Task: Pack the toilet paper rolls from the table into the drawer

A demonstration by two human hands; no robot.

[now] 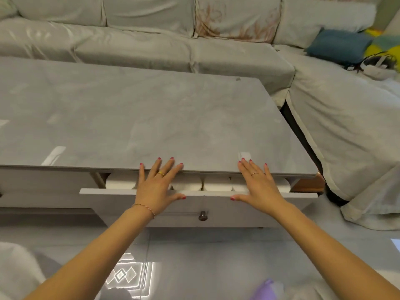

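Observation:
Several white toilet paper rolls stand in a row inside the white drawer of the grey table. The drawer stands out only a little, and the tabletop's edge hides the rolls' tops. My left hand lies flat with spread fingers over the drawer's top edge, its thumb on the front panel. My right hand rests the same way further right. Neither hand holds anything. A small dark knob sits on the drawer front between my wrists.
A pale covered sofa wraps around the table's far side and right side. A blue cushion and a yellow-green cloth lie at its far right. A glossy tiled floor lies below, with a purple object at the bottom edge.

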